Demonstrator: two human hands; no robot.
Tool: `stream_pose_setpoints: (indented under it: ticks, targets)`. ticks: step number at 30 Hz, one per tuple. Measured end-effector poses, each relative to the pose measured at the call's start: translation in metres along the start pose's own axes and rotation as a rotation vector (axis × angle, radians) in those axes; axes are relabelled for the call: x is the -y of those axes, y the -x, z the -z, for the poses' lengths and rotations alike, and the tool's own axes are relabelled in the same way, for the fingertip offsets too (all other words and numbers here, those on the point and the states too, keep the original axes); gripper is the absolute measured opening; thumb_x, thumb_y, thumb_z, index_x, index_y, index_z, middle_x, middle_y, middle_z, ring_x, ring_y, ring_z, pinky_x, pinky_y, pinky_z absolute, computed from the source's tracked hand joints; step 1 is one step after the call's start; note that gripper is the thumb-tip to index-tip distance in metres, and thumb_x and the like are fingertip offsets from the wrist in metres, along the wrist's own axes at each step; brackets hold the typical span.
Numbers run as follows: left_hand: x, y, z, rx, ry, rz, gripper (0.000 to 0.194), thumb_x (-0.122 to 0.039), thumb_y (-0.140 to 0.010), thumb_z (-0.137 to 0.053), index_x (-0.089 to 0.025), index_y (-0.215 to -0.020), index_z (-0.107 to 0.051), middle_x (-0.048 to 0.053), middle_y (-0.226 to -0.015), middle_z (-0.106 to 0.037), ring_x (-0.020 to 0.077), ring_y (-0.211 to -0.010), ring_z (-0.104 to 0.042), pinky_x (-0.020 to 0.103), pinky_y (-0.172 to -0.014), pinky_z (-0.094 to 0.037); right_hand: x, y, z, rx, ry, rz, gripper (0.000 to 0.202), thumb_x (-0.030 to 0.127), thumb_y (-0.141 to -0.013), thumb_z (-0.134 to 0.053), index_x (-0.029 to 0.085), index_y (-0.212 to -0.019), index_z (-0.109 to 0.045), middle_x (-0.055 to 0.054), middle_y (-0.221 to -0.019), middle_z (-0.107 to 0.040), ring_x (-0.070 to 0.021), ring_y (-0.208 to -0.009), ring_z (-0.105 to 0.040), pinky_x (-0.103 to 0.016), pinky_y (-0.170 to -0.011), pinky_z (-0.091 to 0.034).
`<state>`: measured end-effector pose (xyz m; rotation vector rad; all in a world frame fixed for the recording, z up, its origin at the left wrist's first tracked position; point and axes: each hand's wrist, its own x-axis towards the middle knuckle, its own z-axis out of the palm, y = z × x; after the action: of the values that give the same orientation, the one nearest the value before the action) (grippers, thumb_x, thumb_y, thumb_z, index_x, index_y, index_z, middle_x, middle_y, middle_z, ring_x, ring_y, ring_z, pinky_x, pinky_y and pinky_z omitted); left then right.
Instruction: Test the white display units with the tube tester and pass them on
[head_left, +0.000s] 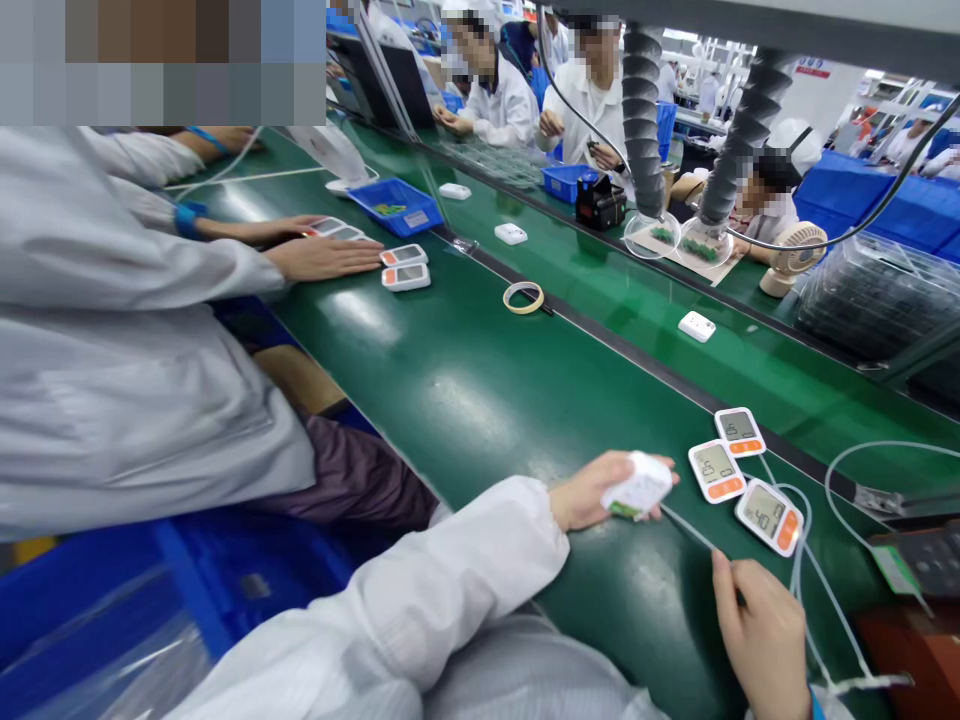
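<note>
The left hand (581,492) grips a white device (639,486) over the green belt (465,390) while the right hand (757,625) pinches its thin tube (686,528), seemingly mid-connection, with seating it squarely probably next

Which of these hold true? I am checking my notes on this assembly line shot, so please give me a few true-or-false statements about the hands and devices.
1. The left hand holds a small white plastic device. True.
2. The right hand rests flat on a blue bin. False: it pinches a thin clear tube above the green conveyor belt.
3. Three white monitors with orange buttons lie beside the hands. True.
4. The roll of tan tape sits on the person's wrist. False: it lies on the belt.
</note>
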<state>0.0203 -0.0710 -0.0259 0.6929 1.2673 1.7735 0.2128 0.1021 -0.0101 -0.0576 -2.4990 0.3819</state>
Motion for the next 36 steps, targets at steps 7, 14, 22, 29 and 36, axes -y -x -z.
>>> stream_pose_setpoints:
  ticks: [7, 14, 22, 29, 36]
  targets:
    - [0.018, 0.001, -0.042, 0.252, 0.38, 0.284, 0.072, -0.058, -0.06, -0.086, -0.01, -0.112, -0.073, 0.016, -0.092, -0.075, 0.0238, -0.071, -0.071, 0.032, -0.067, -0.053, 0.003, 0.0, 0.001, 0.016, 0.044, 0.06, 0.045, 0.028, -0.104, -0.05, 0.021, -0.06, -0.039, 0.004, -0.054, -0.039, -0.011, -0.047, -0.042, -0.032, -0.056, -0.03]
    - [0.032, -0.007, -0.042, 0.117, 0.491, 0.178, 0.064, -0.052, -0.072, -0.081, -0.012, -0.12, -0.067, 0.017, -0.1, -0.074, 0.0243, -0.087, -0.072, 0.029, -0.072, -0.051, -0.004, 0.001, 0.004, -0.042, -0.113, 0.091, 0.03, 0.019, -0.099, -0.056, 0.021, -0.07, -0.053, 0.003, -0.06, -0.055, -0.0092, -0.048, -0.052, -0.027, -0.054, -0.039]
    - [0.031, -0.01, -0.043, -0.046, 0.544, 0.096, 0.062, -0.05, -0.073, -0.081, -0.011, -0.119, -0.067, 0.018, -0.101, -0.074, 0.025, -0.087, -0.073, 0.03, -0.075, -0.051, -0.005, 0.0, 0.008, -0.067, -0.118, 0.07, 0.026, 0.021, -0.099, -0.057, 0.02, -0.073, -0.057, 0.001, -0.062, -0.062, -0.0104, -0.049, -0.058, -0.026, -0.053, -0.042]
    - [0.025, -0.008, -0.041, -0.07, 0.487, 0.161, 0.065, -0.055, -0.067, -0.084, -0.009, -0.111, -0.071, 0.017, -0.094, -0.076, 0.0243, -0.081, -0.073, 0.028, -0.069, -0.052, 0.001, 0.001, 0.0, -0.001, -0.031, -0.055, 0.021, 0.032, -0.1, -0.055, 0.016, -0.112, -0.061, -0.011, -0.098, -0.072, -0.0209, -0.08, -0.071, -0.031, -0.069, -0.055]
    - [0.03, -0.02, -0.063, -0.026, 0.485, 0.208, 0.054, -0.05, -0.067, -0.085, -0.008, -0.1, -0.073, 0.014, -0.091, -0.075, 0.0214, -0.078, -0.07, 0.028, -0.073, -0.051, -0.003, -0.004, 0.0, 0.082, -0.034, -0.064, 0.018, 0.028, -0.102, -0.051, 0.021, -0.112, -0.064, -0.011, -0.113, -0.069, -0.0238, -0.102, -0.068, -0.038, -0.089, -0.056]
